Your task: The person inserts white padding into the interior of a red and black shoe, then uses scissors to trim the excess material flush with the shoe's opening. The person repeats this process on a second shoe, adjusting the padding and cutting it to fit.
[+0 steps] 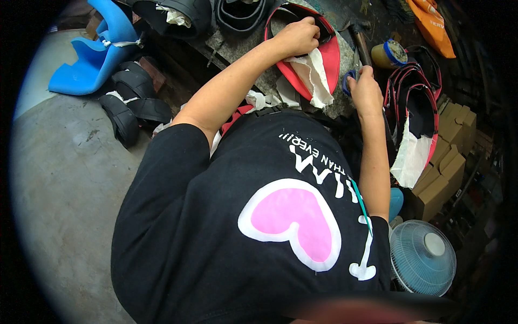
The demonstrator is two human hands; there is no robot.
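Black shirt point(189, 232); left hand point(298, 39) grips red piece point(330, 60), white cloth point(317, 80) loose (seemingly unfinished); right hand point(365, 89) curled, hold unclear.

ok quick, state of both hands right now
Left hand: closed, holding the red piece.
Right hand: curled closed, apparently on the blue-handled scissors.

A dark surface point(348, 9) is overlaid along its near side by a grey, speckled slab point(341, 105), which is partly covered by a red-and-black upper point(331, 51) with white cloth. Farther right on the surface, a hammer point(363, 49), a yellowish jar point(388, 55) and an orange bag point(431, 27) are laid. Black uppers point(251, 24) are set toward the far left. Black footwear point(135, 83) is piled by the grey floor point(70, 189).
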